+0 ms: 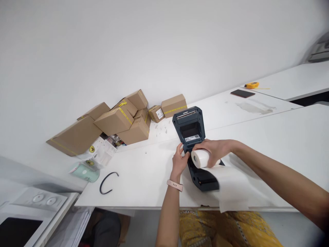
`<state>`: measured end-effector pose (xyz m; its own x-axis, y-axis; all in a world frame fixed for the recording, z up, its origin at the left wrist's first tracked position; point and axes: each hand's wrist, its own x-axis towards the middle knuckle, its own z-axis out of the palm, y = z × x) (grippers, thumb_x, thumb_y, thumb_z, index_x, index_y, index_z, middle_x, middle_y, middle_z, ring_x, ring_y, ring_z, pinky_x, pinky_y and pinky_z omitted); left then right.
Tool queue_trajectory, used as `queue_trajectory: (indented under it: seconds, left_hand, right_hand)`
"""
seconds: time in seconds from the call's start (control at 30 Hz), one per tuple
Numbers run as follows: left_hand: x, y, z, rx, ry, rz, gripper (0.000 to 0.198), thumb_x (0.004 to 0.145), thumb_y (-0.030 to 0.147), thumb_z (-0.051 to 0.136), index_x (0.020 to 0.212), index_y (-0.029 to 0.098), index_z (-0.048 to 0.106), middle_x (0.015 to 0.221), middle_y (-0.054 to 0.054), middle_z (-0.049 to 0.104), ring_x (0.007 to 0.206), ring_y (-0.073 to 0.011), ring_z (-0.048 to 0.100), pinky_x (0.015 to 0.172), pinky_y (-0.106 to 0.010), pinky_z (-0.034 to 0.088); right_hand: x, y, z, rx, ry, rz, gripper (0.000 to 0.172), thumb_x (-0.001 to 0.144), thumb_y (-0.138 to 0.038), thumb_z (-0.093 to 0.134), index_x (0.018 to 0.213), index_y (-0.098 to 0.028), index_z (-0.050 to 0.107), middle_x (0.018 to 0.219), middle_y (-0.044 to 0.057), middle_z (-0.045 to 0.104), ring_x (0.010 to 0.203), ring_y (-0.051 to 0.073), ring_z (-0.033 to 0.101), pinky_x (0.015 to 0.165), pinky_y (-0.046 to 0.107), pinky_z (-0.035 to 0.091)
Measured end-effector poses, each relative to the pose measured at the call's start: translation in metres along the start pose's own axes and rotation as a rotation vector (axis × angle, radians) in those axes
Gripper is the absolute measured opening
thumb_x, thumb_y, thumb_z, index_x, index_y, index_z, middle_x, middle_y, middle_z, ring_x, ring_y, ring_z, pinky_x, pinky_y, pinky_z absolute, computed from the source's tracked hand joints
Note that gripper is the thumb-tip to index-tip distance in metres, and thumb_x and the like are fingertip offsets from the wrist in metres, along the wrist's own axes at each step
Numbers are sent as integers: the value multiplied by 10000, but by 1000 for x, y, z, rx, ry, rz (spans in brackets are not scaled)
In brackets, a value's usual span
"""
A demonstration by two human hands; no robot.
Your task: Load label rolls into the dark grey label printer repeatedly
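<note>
A dark blue label printer [191,132] lies on the white table [144,175] with its lid swung open toward the wall. My right hand [214,149] is wrapped round a white paper roll [200,159], held just above the printer's open bay, with a long strip of paper [231,187] trailing off over the table's front edge. My left hand [180,159], with a pink wristband, touches the printer's left side, fingers bent against the casing.
A pile of brown cardboard boxes [120,120] stands against the wall at the left, with a mint-green roll [86,171] and small packets in front. A black curved band [108,181] lies near the edge. A phone [242,93] and yellow tape measure [251,84] lie far right.
</note>
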<state>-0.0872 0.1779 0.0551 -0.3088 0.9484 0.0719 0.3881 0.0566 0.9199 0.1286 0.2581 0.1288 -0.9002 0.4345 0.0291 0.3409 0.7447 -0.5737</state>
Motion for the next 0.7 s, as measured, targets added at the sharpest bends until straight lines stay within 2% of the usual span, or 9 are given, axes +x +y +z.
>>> queue_trajectory:
  seconds: [0.07, 0.13, 0.23, 0.33, 0.4, 0.47, 0.57, 0.7]
  left_hand:
    - [-1, -1, 0, -21, -45, 12, 623, 850, 374, 723, 1433, 307, 514, 1352, -96, 693, 1169, -260, 692, 1019, -419, 522]
    - [-1, -1, 0, -33, -65, 15, 635, 855, 373, 720, 1446, 300, 499, 1374, -101, 677, 1258, -271, 644, 1047, -420, 506]
    - [-1, -2, 0, -35, -72, 19, 635, 864, 366, 712, 1454, 287, 493, 1406, -104, 653, 1358, -277, 568, 1091, -419, 475]
    - [-2, -2, 1, -22, -93, 37, 611, 906, 344, 646, 1483, 258, 466, 1443, -126, 619, 1410, -278, 514, 1114, -426, 456]
    - [-2, -2, 1, -6, -100, 44, 601, 923, 325, 607, 1497, 234, 452, 1451, -141, 610, 1422, -277, 500, 1117, -430, 453]
    - [-2, -3, 1, 6, -101, 42, 604, 926, 327, 599, 1502, 226, 448, 1448, -147, 610, 1419, -277, 503, 1112, -430, 459]
    - [-2, -4, 1, 10, -101, 33, 623, 915, 368, 623, 1500, 241, 454, 1454, -134, 608, 1419, -281, 502, 1106, -420, 466]
    - [-1, -5, 1, 7, -104, 34, 620, 913, 392, 625, 1495, 256, 461, 1471, -123, 595, 1426, -281, 495, 1095, -411, 477]
  right_hand:
    - [-25, -3, -12, 127, 4, -63, 631, 650, -391, 771, 1264, -305, 652, 1125, 17, 747, 981, 267, 719, 800, 336, 588]
    - [-50, 1, -22, 179, 73, -92, 660, 694, -372, 735, 1337, -301, 604, 1225, 26, 722, 1055, 254, 709, 854, 320, 580]
    - [-80, 21, -31, 161, 188, -72, 651, 721, -298, 686, 1363, -275, 579, 1296, 73, 686, 1139, 262, 682, 911, 328, 554]
    - [-95, 47, -29, 105, 290, 13, 552, 739, -232, 638, 1289, -250, 604, 1213, 101, 707, 1048, 247, 707, 846, 303, 552]
    - [-97, 60, -23, 97, 342, 89, 500, 758, -222, 606, 1258, -233, 599, 1145, 114, 717, 942, 232, 717, 754, 282, 549]
    - [-93, 69, -17, 125, 333, 173, 496, 751, -222, 595, 1246, -228, 575, 1127, 113, 713, 909, 235, 706, 696, 276, 536]
    - [-81, 75, -8, 176, 240, 298, 561, 705, -242, 621, 1256, -225, 518, 1145, 103, 693, 940, 259, 678, 689, 288, 521]
    - [-65, 80, 0, 156, 151, 411, 631, 628, -255, 652, 1235, -210, 483, 1024, 98, 698, 842, 272, 661, 664, 320, 492]
